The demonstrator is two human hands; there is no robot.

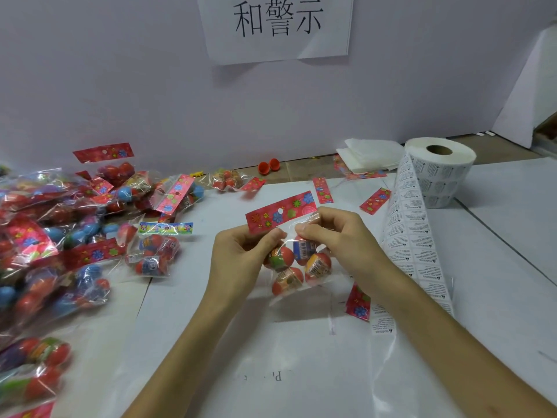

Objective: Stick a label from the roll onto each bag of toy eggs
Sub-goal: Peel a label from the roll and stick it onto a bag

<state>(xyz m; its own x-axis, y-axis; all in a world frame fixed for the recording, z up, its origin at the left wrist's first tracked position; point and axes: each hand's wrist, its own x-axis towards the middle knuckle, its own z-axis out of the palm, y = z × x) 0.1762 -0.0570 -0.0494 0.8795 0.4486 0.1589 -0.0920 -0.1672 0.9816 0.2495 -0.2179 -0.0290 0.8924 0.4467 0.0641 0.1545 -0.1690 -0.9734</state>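
1. Bag of toy eggs (289,267): held just above the counter (211,342), straight in front of me. Its red flowered header card (281,212) is uppermost, tilted up to the right.
2. Left fingers (265,239) pinch the clear film under the card's left end. Right fingers (304,229) pinch the film under its right end. Both sets grasp the bag.
3. No label visible on the film. Cannot tell whether one sits under my right thumb.
4. Label roll (437,173) stands upright to my right. Its label strip (413,245) trails toward me, just beside my right forearm.
5. Judged step: presenting this bag for labelling. The next move calls for freeing the right fingers, peeling one label and pressing it onto film pulled taut.
6. Pile of bags (60,236) lies to the left, well apart; too blurred to check for labels.
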